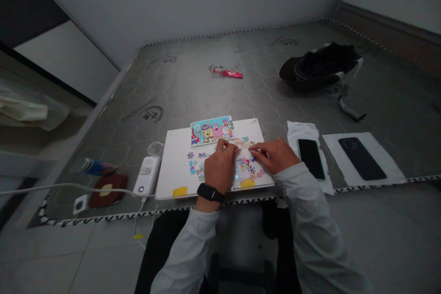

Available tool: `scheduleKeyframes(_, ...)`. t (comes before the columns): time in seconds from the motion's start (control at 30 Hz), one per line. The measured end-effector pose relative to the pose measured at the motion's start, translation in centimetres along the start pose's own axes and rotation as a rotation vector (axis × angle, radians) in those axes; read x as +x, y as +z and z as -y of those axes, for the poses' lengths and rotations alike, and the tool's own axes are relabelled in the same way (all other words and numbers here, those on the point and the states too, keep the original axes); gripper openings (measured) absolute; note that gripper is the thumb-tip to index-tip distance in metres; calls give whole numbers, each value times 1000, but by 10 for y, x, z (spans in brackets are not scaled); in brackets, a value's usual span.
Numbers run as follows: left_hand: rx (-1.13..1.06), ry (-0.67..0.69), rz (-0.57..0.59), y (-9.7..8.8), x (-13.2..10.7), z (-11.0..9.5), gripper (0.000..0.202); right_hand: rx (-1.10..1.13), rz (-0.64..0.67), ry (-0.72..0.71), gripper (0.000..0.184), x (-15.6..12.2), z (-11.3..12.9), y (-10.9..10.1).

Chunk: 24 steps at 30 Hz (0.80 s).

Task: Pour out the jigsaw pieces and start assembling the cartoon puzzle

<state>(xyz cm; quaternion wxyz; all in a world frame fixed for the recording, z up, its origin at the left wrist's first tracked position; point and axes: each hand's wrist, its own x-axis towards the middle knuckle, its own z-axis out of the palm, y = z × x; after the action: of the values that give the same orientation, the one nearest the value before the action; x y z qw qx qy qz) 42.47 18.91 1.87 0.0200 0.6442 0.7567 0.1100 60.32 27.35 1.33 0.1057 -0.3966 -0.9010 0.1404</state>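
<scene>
Small jigsaw puzzle pieces (pixel 246 164) in pink, blue and purple lie scattered on a white board (pixel 172 156). At the board's back edge rests a cartoon picture card (pixel 210 132). My left hand (pixel 219 163), with a black band on its wrist, is closed over the middle of the pieces, its fingertips bent together and partly hidden. From the right, my right hand (pixel 275 154) reaches in, thumb and fingers pinched low over the pieces. The fingertips of both hands are close to each other. Anything pinched in them is too small to make out.
Left of the board sit a white power bank-like device (pixel 147 175) with cables and a brown pouch (pixel 108 189). On the right, a phone (pixel 311 159) and a dark phone-shaped object (pixel 361 158) lie on white sheets. Farther back are a red packet (pixel 227 73) and a dark cap (pixel 320 68).
</scene>
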Motion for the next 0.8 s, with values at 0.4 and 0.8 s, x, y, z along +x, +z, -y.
scheduleKeyframes(0.4,-34,-94,-91,-1,3,7,31,7,-20,8,24,1,1,3)
scheduleKeyframes(0.8,-33,-82,-51,0,0,9,27,19,-20,2,24,3,4,6)
